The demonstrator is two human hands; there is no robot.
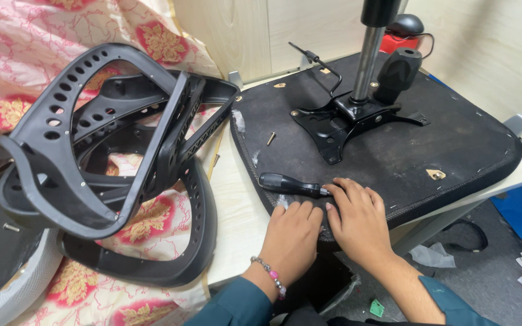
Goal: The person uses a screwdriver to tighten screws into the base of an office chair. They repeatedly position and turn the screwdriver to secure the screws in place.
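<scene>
We rest both hands on the near edge of the upturned seat (454, 151). Our left hand (294, 232) lies flat, fingers together, gripping nothing, its fingertips touching the seat edge. Our right hand (357, 217) lies just beside it, fingers spread lightly, the tips touching the shank of the screwdriver (291, 184) without closing round it. The screwdriver lies on the seat just ahead of our left hand, handle pointing left. Beyond our right hand the black bracket (348, 118) and post (370, 51) stand bolted on. A loose screw (270, 138) lies farther ahead. Left of our left hand lie the black frames (110, 151) on patterned cloth (31, 36).
</scene>
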